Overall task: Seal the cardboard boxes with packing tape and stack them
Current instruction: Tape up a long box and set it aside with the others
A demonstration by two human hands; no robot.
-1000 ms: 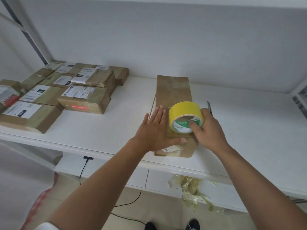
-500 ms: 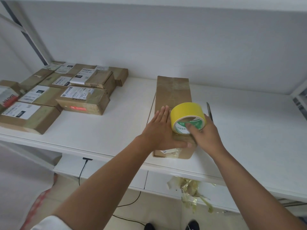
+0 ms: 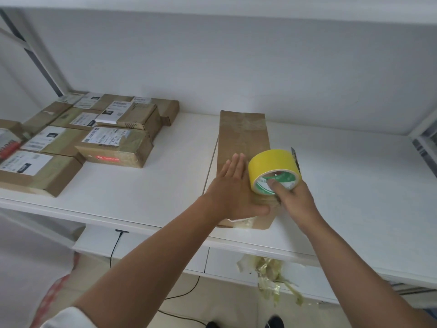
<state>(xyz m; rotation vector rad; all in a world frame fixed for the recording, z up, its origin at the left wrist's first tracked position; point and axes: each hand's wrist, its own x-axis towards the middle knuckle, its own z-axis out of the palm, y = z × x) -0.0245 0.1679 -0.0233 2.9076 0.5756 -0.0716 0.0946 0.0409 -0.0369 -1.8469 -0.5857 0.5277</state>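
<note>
A long brown cardboard box [image 3: 243,140] lies lengthwise on the white shelf [image 3: 354,185], its near end close to the front edge. My left hand [image 3: 233,188] presses flat on the near part of the box, fingers straight. My right hand [image 3: 295,197] grips a yellow roll of packing tape [image 3: 272,166] standing on the box top at its right side, with a finger hooked into the roll's core. The box's near end is partly hidden by both hands.
Several labelled cardboard boxes [image 3: 113,147] sit grouped at the shelf's left. A thin dark blade [image 3: 295,159] lies behind the roll. Crumpled used tape [image 3: 272,278] hangs below the shelf edge. A black cable [image 3: 113,249] hangs under the shelf.
Both hands and the tape roll have shifted slightly toward the box's near end; the roll stays on the box in my right hand.
</note>
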